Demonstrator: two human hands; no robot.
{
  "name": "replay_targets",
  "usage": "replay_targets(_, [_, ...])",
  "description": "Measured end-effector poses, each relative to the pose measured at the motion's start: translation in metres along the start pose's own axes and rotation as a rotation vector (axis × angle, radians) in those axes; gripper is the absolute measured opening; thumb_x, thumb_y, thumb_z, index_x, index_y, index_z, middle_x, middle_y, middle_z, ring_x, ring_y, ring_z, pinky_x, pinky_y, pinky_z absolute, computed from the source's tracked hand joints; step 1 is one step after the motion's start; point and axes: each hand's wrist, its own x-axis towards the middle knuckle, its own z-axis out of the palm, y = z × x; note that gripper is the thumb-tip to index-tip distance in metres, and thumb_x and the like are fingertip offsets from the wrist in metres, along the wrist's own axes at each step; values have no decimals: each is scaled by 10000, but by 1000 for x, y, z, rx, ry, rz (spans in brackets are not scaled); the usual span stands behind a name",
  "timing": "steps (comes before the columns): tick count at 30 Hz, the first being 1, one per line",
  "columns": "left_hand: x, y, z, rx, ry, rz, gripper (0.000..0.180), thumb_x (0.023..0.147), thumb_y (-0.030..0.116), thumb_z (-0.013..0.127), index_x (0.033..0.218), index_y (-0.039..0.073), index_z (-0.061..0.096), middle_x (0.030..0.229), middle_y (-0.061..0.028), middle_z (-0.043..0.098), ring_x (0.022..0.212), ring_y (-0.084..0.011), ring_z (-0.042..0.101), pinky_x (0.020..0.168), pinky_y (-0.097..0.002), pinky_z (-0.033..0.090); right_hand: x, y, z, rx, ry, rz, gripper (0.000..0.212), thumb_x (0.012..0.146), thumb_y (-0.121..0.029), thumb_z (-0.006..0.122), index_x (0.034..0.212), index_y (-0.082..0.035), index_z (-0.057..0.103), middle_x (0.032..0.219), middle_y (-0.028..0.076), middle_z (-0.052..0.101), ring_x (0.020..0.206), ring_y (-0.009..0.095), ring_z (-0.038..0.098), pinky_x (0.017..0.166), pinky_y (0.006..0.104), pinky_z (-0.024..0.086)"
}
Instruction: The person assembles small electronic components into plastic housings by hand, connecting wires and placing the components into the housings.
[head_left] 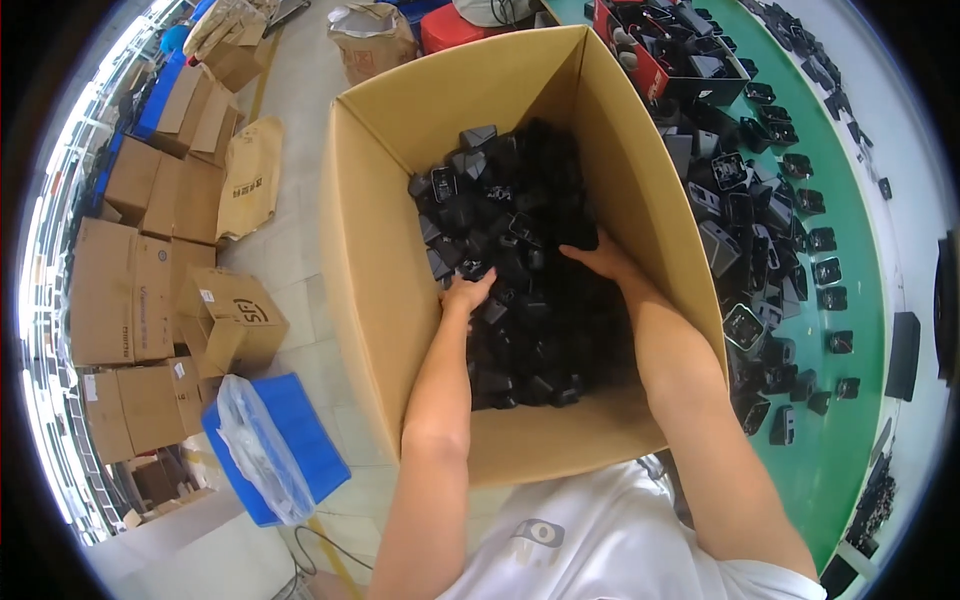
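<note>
Both of my arms reach down into a large, deep cardboard box (372,250). A jumbled heap of small black and dark grey plastic housings (510,215) fills its lower part. My left hand (468,294) touches the heap near the left wall, thumb and fingers apart, the fingertips partly hidden among the housings. At the right side of the heap is my right hand (598,258), its thumb stretched toward the middle and its other fingers partly out of sight along the wall. Neither hand visibly grips a piece.
Right of the box, a green work surface (815,440) carries more black housings, some in rows, and a red-and-black carton (690,75) full of them. On the left stand stacked cardboard boxes (110,290) and a blue bin (310,440) with plastic wrap. A paper sack (372,42) stands beyond.
</note>
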Motion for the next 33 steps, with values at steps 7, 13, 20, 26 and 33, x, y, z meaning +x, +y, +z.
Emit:
replay_targets(7, [18,-3,-4,75,-50,107,969,832,749,518,1513,79,356,1593,-233,240,1348,-482,423,1080,-601,359,-1,6,23,27,102,90,1098,715,-655,754,1483,18,352,1494,237,426,1392,364,408,1137,417,349])
replay_targets(13, [-24,2,0,-321,-347,-51,1190,704,932,457,1571,149,232,1609,-181,243,1447,-402,282,1086,-666,252,-14,13,30,282,-79,35,991,786,-621,718,1471,13,387,1465,222,469,1365,329,440,1124,384,348])
replay_targets(20, [-13,16,31,-446,-264,261,1192,719,933,442,1558,102,278,1613,-183,239,1485,-388,202,1144,-619,169,-6,1,53,116,179,343,980,806,-688,656,1457,9,429,1427,189,521,1320,295,496,1093,375,373])
replay_targets(26, [-25,42,23,-541,-480,17,1172,708,926,471,1556,137,292,1595,-132,309,1461,-381,259,1145,-649,152,-2,-4,42,201,92,461,1251,653,-871,593,1493,25,356,1500,275,404,1406,384,386,1144,415,321])
replay_targets(33, [-21,35,22,-704,-563,98,919,765,841,522,1328,119,598,1292,-139,626,1147,-370,578,1013,-516,435,-7,-52,67,359,222,475,1246,652,-870,586,1515,-9,329,1517,245,397,1413,376,382,1151,403,315])
